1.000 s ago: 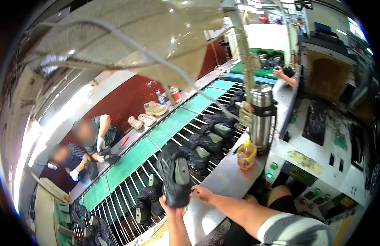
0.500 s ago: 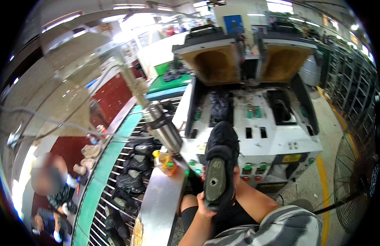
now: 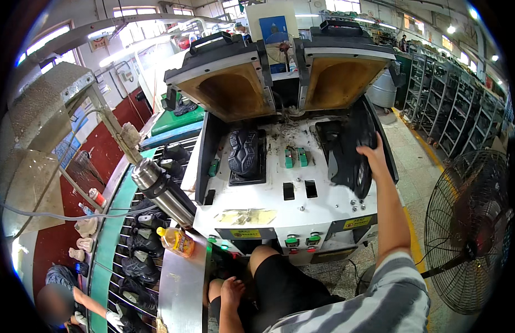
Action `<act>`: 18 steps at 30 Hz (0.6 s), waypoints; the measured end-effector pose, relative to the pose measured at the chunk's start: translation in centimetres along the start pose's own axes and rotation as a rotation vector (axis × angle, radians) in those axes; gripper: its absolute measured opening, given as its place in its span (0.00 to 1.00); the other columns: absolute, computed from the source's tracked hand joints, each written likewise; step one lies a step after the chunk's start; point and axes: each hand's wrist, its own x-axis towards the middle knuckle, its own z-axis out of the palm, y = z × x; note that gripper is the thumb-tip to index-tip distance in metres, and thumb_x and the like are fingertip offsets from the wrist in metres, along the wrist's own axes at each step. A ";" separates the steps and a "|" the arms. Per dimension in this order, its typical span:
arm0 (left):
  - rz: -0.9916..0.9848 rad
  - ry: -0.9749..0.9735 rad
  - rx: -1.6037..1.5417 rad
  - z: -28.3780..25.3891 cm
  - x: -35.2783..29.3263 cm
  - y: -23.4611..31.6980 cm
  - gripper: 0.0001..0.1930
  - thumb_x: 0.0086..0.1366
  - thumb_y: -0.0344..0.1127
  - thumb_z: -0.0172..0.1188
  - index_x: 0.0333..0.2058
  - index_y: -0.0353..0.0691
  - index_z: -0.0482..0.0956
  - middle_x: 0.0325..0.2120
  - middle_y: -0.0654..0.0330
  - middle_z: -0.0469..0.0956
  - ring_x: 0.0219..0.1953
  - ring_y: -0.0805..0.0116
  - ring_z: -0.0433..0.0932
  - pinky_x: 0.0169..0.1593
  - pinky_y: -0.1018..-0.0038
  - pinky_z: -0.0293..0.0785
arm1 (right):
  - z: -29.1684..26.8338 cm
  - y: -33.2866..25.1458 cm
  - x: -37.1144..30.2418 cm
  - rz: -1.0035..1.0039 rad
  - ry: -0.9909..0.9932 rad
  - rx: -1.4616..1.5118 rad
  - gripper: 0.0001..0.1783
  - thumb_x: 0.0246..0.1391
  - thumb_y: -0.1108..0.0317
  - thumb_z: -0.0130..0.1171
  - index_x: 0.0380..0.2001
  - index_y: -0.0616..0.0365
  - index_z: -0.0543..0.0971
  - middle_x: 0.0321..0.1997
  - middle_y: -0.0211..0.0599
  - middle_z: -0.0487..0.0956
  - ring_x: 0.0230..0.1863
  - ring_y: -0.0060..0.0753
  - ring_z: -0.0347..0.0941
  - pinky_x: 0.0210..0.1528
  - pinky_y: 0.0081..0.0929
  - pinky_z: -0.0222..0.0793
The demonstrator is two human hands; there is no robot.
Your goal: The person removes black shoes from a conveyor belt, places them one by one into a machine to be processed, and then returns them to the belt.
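Observation:
Blurred by motion, a black shoe (image 3: pixel 352 175) stands tilted over the right-hand recess of the machine. My right hand (image 3: pixel 372 157) grips it from its right side; the thumb is up and the other fingers are partly hidden. My left hand (image 3: pixel 233 292) rests over my lap near my knee, fingers curled in, with no object showing. Sole up, another black shoe (image 3: pixel 243 153) lies in the left-hand recess of the white machine (image 3: pixel 279 205), away from both hands. Two raised lids (image 3: pixel 346 77) with brown hollow insides stand above the recesses.
To my left, a metal ledge (image 3: pixel 182 283) carries a yellow-capped bottle (image 3: pixel 177 241). Beyond it runs a roller conveyor with several black shoes (image 3: pixel 141 266). A co-worker (image 3: pixel 60 294) bends there with gloved hands. A steel cylinder (image 3: pixel 160 188) stands beside the machine; a caged fan (image 3: pixel 468 233) is at right.
The black shoe has moved from in front of my body to the machine's right recess, now in my right hand. My left hand has let go and dropped to my lap. The view has shifted.

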 end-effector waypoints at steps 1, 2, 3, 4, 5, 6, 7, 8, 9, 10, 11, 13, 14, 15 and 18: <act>0.024 0.028 0.078 1.0 -0.3 -0.1 0.14 0.64 0.41 0.54 0.45 0.42 0.72 0.34 0.56 0.76 0.39 0.59 0.77 0.45 0.62 0.75 | 0.3 -0.5 2.9 -0.065 0.030 -0.196 0.59 0.27 0.62 0.70 0.68 0.53 0.55 0.58 0.48 0.71 0.56 0.44 0.71 0.56 0.34 0.67; 0.057 0.055 0.146 1.9 -0.8 -0.1 0.13 0.65 0.40 0.53 0.45 0.42 0.72 0.34 0.56 0.76 0.37 0.60 0.77 0.44 0.63 0.76 | 1.4 -1.4 5.4 -0.098 0.037 -0.423 0.60 0.26 0.59 0.70 0.68 0.53 0.56 0.59 0.51 0.72 0.57 0.46 0.71 0.55 0.35 0.68; 0.085 0.086 0.224 2.9 -1.3 0.1 0.11 0.66 0.38 0.52 0.44 0.42 0.73 0.34 0.56 0.76 0.36 0.60 0.77 0.42 0.65 0.76 | 2.2 -2.0 7.7 -0.122 0.049 -0.649 0.61 0.24 0.56 0.70 0.68 0.52 0.56 0.59 0.54 0.72 0.58 0.49 0.71 0.55 0.36 0.69; 0.045 0.100 0.251 4.1 -1.8 0.6 0.09 0.67 0.35 0.50 0.43 0.41 0.73 0.33 0.57 0.76 0.33 0.63 0.78 0.39 0.67 0.77 | 3.3 -2.7 9.4 -0.095 0.008 -0.786 0.62 0.23 0.54 0.70 0.68 0.52 0.57 0.58 0.55 0.73 0.58 0.50 0.71 0.55 0.37 0.69; 0.038 0.089 0.282 4.4 -1.5 0.5 0.10 0.67 0.35 0.51 0.45 0.41 0.73 0.33 0.57 0.77 0.33 0.64 0.78 0.39 0.67 0.77 | 4.6 -3.3 10.7 -0.068 -0.034 -0.922 0.62 0.22 0.51 0.69 0.68 0.52 0.58 0.58 0.56 0.73 0.58 0.51 0.71 0.55 0.38 0.69; 0.037 0.078 0.309 4.6 -1.2 0.6 0.11 0.67 0.35 0.52 0.46 0.40 0.72 0.33 0.57 0.77 0.33 0.64 0.78 0.39 0.68 0.77 | 5.9 -3.7 11.8 -0.052 -0.065 -1.010 0.61 0.22 0.49 0.69 0.67 0.52 0.60 0.56 0.53 0.75 0.57 0.49 0.72 0.56 0.36 0.69; 0.037 0.066 0.337 4.7 -0.9 0.6 0.12 0.66 0.35 0.52 0.47 0.40 0.72 0.33 0.57 0.77 0.33 0.65 0.78 0.39 0.68 0.77 | 6.6 -3.3 12.5 -0.043 -0.093 -1.063 0.61 0.22 0.49 0.69 0.67 0.52 0.61 0.57 0.51 0.75 0.58 0.48 0.71 0.57 0.36 0.69; 0.046 0.084 0.341 5.0 -0.8 0.3 0.13 0.66 0.34 0.53 0.48 0.39 0.71 0.33 0.57 0.77 0.33 0.66 0.78 0.39 0.69 0.77 | 6.9 -2.3 13.4 -0.035 -0.120 -1.117 0.60 0.23 0.49 0.69 0.67 0.52 0.61 0.58 0.50 0.74 0.59 0.47 0.71 0.57 0.36 0.69; 0.060 0.106 0.345 5.2 -0.7 0.2 0.15 0.65 0.33 0.53 0.50 0.38 0.71 0.34 0.56 0.77 0.33 0.66 0.78 0.39 0.70 0.77 | 7.4 -1.0 14.5 -0.030 -0.149 -1.165 0.59 0.23 0.49 0.69 0.66 0.52 0.62 0.59 0.49 0.73 0.60 0.47 0.70 0.58 0.35 0.68; 0.068 0.117 0.354 5.6 -0.5 0.0 0.16 0.65 0.32 0.53 0.51 0.38 0.70 0.34 0.56 0.77 0.33 0.67 0.78 0.39 0.71 0.77 | 7.2 1.0 16.2 0.020 -0.185 -1.225 0.58 0.24 0.50 0.69 0.66 0.52 0.63 0.62 0.48 0.71 0.62 0.44 0.68 0.60 0.35 0.67; 0.070 0.117 0.353 5.6 -0.6 -0.1 0.17 0.65 0.32 0.54 0.52 0.37 0.69 0.33 0.56 0.77 0.32 0.68 0.77 0.38 0.72 0.77 | 7.8 2.5 16.5 0.056 -0.232 -1.301 0.57 0.25 0.49 0.68 0.66 0.50 0.63 0.64 0.47 0.68 0.64 0.43 0.67 0.62 0.35 0.65; 0.067 0.123 0.363 5.4 -1.2 -0.1 0.20 0.64 0.31 0.54 0.54 0.36 0.67 0.33 0.56 0.77 0.32 0.69 0.77 0.37 0.73 0.77 | 8.3 4.1 15.2 0.122 -0.206 -1.251 0.56 0.26 0.48 0.67 0.66 0.48 0.64 0.65 0.47 0.68 0.63 0.44 0.67 0.62 0.36 0.65; 0.078 0.120 0.384 5.5 -1.1 -0.2 0.19 0.64 0.31 0.55 0.53 0.36 0.68 0.32 0.56 0.78 0.31 0.69 0.77 0.37 0.74 0.76 | 8.4 4.2 15.3 0.123 -0.222 -1.260 0.54 0.29 0.46 0.66 0.66 0.48 0.64 0.65 0.48 0.68 0.63 0.45 0.67 0.62 0.36 0.65; 0.088 0.118 0.407 5.4 -0.9 -0.1 0.19 0.63 0.32 0.55 0.53 0.35 0.69 0.32 0.56 0.78 0.31 0.69 0.77 0.36 0.75 0.76 | 8.6 3.6 14.7 0.128 -0.239 -1.269 0.53 0.31 0.45 0.65 0.65 0.47 0.65 0.65 0.48 0.67 0.63 0.46 0.67 0.62 0.37 0.65; 0.124 0.114 0.524 5.9 0.5 -1.3 0.17 0.62 0.32 0.56 0.49 0.34 0.72 0.31 0.56 0.78 0.28 0.70 0.77 0.34 0.76 0.75 | 7.4 2.7 12.0 0.078 -0.197 -1.248 0.47 0.39 0.40 0.60 0.64 0.49 0.66 0.63 0.52 0.69 0.62 0.50 0.67 0.61 0.39 0.64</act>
